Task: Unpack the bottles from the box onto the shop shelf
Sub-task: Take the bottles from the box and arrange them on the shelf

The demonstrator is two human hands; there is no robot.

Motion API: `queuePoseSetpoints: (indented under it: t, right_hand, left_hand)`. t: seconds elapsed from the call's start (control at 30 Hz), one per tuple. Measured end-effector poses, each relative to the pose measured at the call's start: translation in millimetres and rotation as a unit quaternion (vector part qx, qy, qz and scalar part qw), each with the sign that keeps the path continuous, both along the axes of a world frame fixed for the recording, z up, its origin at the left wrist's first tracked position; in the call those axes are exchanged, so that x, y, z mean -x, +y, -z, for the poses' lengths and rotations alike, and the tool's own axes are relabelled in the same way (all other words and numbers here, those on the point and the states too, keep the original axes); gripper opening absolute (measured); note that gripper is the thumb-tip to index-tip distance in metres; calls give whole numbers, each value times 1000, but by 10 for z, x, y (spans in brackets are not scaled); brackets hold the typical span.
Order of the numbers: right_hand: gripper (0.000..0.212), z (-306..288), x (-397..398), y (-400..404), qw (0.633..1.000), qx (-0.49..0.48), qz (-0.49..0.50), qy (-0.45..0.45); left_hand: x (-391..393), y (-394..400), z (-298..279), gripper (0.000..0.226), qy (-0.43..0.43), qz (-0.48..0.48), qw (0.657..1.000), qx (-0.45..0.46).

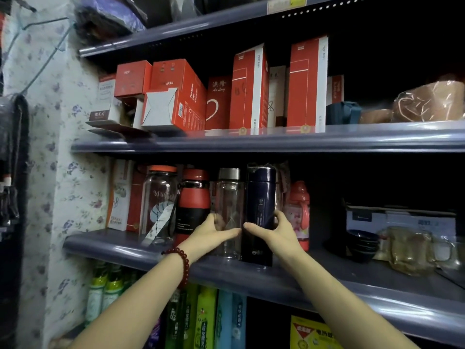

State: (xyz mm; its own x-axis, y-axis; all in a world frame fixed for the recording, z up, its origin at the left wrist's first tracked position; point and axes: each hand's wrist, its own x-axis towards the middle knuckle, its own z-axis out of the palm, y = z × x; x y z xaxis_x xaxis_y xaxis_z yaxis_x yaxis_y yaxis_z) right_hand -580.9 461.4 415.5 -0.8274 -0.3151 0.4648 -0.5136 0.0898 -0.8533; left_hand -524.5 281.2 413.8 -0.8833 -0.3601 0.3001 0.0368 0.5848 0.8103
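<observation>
On the middle shelf (327,280) stand a clear glass bottle (227,197) with a silver cap and a dark blue flask (259,197), side by side near the front edge. My left hand (214,234), with a red bead bracelet on the wrist, wraps around the lower part of the clear bottle. My right hand (274,233) grips the lower part of the blue flask, thumb in front. To the left stand a red and black bottle (192,202) and a big clear jar (159,197) with an orange lid. The unpacking box is out of view.
A pink child's bottle (299,210) stands behind the flask on the right. Dark bowls (362,244) and glass mugs (407,250) sit further right. Red cartons (249,89) fill the shelf above. Green and blue packs (206,321) line the shelf below. A floral wall (63,147) is on the left.
</observation>
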Motion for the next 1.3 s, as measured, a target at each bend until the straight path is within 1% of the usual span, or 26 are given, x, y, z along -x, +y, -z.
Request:
queuePoseSetpoints:
  t: [0.07, 0.13, 0.17, 0.27, 0.33, 0.47, 0.6, 0.7, 0.8, 0.87, 0.93, 1.07, 1.2, 1.3]
  right_hand:
    - [86, -7, -19, 10, 1000, -16, 18, 3]
    - [74, -17, -50, 20, 999, -28, 34, 11]
    - [72, -18, -50, 17, 999, -32, 41, 14]
    - [66, -25, -52, -3, 998, -41, 53, 22]
    - [65, -34, -80, -3, 997, -49, 60, 29]
    - [64, -58, -167, 6, 992, -81, 82, 48]
    - [64, -43, -223, 1, 982, -130, 121, 67]
    - [60, -18, -278, 48, 970, -174, 145, 85]
    - [51, 16, -394, 98, 957, -203, 172, 117]
    - [54, 45, -506, 125, 950, -209, 182, 142]
    - [58, 68, -652, 136, 947, -211, 177, 165]
    - [54, 127, -936, 43, 945, -203, 150, 208]
    - [49, 303, -1162, -259, 951, -211, 90, 205]
    - [50, 594, -1346, -602, 951, -232, 36, 199]
  left_hand:
    - [-39, -3, -7, 100, -13, -15, 999, 49]
    - [-63, 1, -6, 89, -7, -22, 997, 71]
    - [-69, 1, -7, 86, 1, -25, 997, 76]
    - [-93, 9, 3, 90, 17, -37, 996, 75]
    - [-110, 25, 16, 88, 19, -41, 996, 79]
    - [-172, 70, -3, 78, 17, -44, 993, 108]
    - [-247, 88, -21, 79, 7, -68, 983, 172]
    - [-348, 74, -15, 74, 8, -74, 975, 209]
    - [-493, 31, 13, 64, 25, -63, 976, 209]
    - [-593, 4, 39, 58, 49, -57, 976, 202]
    - [-695, -26, 68, 52, 65, -55, 977, 193]
    - [-955, -139, 140, 49, 65, -58, 981, 171]
    - [-1364, -375, 353, 49, 36, -68, 987, 142]
    - [-1754, -620, 701, 49, 0, -106, 985, 138]
